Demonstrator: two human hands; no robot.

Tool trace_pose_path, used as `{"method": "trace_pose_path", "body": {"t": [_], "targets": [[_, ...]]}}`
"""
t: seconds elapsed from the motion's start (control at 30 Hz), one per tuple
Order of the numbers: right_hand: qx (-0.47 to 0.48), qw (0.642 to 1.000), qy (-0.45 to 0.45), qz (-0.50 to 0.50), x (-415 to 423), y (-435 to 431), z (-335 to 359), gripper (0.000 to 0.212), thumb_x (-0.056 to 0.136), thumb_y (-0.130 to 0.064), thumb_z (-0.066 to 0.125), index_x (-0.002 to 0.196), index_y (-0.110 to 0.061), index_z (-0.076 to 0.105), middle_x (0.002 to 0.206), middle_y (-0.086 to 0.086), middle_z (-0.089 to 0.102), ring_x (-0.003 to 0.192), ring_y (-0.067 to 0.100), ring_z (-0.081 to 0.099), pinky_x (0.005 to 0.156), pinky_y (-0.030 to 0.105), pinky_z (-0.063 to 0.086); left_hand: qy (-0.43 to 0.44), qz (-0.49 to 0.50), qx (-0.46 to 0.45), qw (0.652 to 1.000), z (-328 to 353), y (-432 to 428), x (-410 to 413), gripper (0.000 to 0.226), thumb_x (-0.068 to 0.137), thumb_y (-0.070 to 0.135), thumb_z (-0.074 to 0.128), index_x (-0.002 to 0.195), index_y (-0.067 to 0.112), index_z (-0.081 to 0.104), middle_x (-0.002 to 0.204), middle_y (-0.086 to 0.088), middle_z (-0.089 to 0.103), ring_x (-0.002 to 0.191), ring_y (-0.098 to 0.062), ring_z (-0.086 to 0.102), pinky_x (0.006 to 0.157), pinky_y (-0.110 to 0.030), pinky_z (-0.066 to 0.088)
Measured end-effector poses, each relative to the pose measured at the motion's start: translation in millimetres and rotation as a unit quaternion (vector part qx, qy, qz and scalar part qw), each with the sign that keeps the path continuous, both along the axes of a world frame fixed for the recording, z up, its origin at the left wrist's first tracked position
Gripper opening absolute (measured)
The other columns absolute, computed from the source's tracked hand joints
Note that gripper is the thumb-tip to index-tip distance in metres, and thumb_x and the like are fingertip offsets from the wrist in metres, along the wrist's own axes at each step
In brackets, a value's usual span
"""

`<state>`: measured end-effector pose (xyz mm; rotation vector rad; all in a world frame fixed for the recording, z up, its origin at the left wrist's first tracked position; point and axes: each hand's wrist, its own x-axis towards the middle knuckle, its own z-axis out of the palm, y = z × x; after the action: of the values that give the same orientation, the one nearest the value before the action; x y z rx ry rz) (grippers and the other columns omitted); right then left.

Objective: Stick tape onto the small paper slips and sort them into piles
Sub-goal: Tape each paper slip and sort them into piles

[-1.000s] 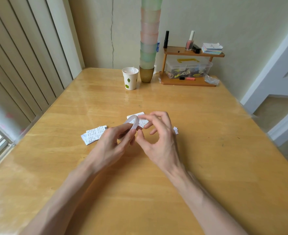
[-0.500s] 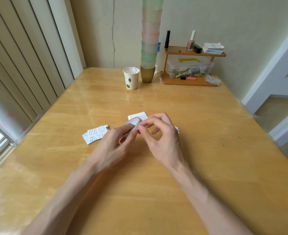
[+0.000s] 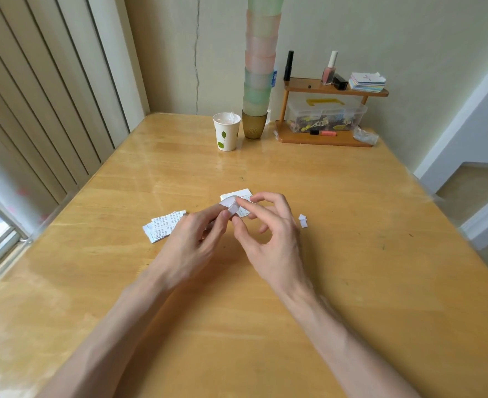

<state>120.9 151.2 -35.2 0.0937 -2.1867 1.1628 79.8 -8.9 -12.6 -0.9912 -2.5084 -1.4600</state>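
A small roll of clear tape (image 3: 231, 205) is pinched between the thumb and fingers of my left hand (image 3: 192, 242) at the table's middle. My right hand (image 3: 268, 239) is beside it, thumb and index tip touching the roll's edge, other fingers spread. A pile of printed paper slips (image 3: 163, 225) lies to the left of my left hand. Another slip pile (image 3: 238, 195) lies just behind my fingers, partly hidden by them. One tiny slip (image 3: 303, 220) rests to the right of my right hand.
On the wooden table (image 3: 352, 282), at the far edge, stand a paper cup with leaf print (image 3: 226, 135), a tall stack of plastic cups (image 3: 258, 81) and a small wooden shelf (image 3: 326, 116) holding a clear box and bottles. Blinds and a window run along the left.
Both hands stay together at the table's middle. The tape roll has been turned in my left fingers, and my right fingertips have shifted along its edge.
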Motion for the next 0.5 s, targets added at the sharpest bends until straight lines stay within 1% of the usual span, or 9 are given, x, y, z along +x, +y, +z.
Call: {"method": "trace_pose_path", "body": {"t": [0.1,0.13,0.23,0.27,0.33,0.4,0.43,0.5], "targets": [[0.023,0.999,0.009,-0.020,1.0,0.4,0.3,0.019,0.092,-0.025,0.078,0.111,-0.022,0.081,0.118,-0.008,0.061,0.095,0.010,0.066,0.077,0.021,0.050,-0.005,0.004,-0.017,1.000,-4.8,-1.0,-0.6,0.038,0.109,0.039,0.037,0.086,0.016,0.056,0.070,-0.019,0.042,0.064,-0.034,0.037,0.060,-0.050,0.035],[0.025,0.999,0.011,-0.021,1.7,0.1,1.5,0.015,0.092,-0.025,0.079,0.106,-0.022,0.081,0.115,-0.008,0.062,0.094,0.009,0.066,0.078,0.020,0.049,-0.004,0.005,-0.021,1.000,-5.8,-1.6,-0.8,0.040,0.108,0.042,0.037,0.088,0.013,0.057,0.070,-0.019,0.042,0.064,-0.034,0.037,0.060,-0.050,0.035],[0.004,1.000,-0.002,-0.006,2.9,2.8,7.1,0.006,0.090,-0.022,0.082,0.096,-0.020,0.082,0.106,-0.007,0.065,0.092,0.001,0.063,0.076,0.010,0.041,0.007,-0.006,-0.032,0.999,-5.6,-3.1,-0.7,0.035,0.109,0.039,0.038,0.086,0.019,0.055,0.069,-0.016,0.042,0.063,-0.033,0.037,0.058,-0.045,0.035],[-0.012,1.000,-0.019,0.009,2.9,4.9,9.1,0.005,0.090,-0.021,0.082,0.094,-0.020,0.082,0.104,-0.007,0.065,0.092,0.001,0.064,0.075,0.010,0.041,0.011,-0.010,-0.037,0.999,-5.3,-3.2,-0.9,0.033,0.110,0.037,0.039,0.084,0.022,0.053,0.068,-0.016,0.042,0.063,-0.032,0.036,0.057,-0.042,0.035],[-0.045,0.996,-0.060,0.047,2.0,10.3,12.1,0.002,0.090,-0.020,0.081,0.092,-0.020,0.081,0.102,-0.008,0.067,0.093,0.008,0.066,0.074,0.016,0.043,0.016,-0.012,-0.043,0.999,-4.2,-2.6,-0.5,0.033,0.111,0.036,0.039,0.082,0.027,0.053,0.066,-0.013,0.042,0.061,-0.028,0.035,0.055,-0.033,0.034],[-0.061,0.992,-0.082,0.071,0.8,14.5,14.0,0.001,0.092,-0.019,0.079,0.091,-0.019,0.079,0.103,-0.007,0.067,0.096,0.011,0.067,0.073,0.021,0.045,0.016,-0.007,-0.044,0.999,-4.0,-1.9,-0.1,0.031,0.110,0.034,0.043,0.086,0.026,0.061,0.063,-0.006,0.042,0.057,-0.020,0.034,0.054,-0.024,0.031],[-0.059,0.992,-0.084,0.076,0.4,15.4,14.3,0.002,0.093,-0.018,0.078,0.091,-0.018,0.078,0.104,-0.005,0.065,0.098,0.008,0.065,0.074,0.020,0.044,0.013,-0.005,-0.043,0.999,-4.3,-1.3,-0.1,0.031,0.110,0.032,0.044,0.088,0.023,0.065,0.062,-0.004,0.042,0.056,-0.016,0.033,0.054,-0.023,0.031],[-0.041,0.993,-0.078,0.079,0.0,15.6,13.9,0.004,0.096,-0.017,0.075,0.092,-0.015,0.076,0.105,0.001,0.061,0.103,0.001,0.059,0.077,0.014,0.040,0.004,-0.004,-0.035,0.999,-5.2,-0.3,-0.9,0.033,0.110,0.032,0.045,0.088,0.020,0.066,0.062,-0.006,0.042,0.055,-0.013,0.032,0.053,-0.026,0.030]]}}
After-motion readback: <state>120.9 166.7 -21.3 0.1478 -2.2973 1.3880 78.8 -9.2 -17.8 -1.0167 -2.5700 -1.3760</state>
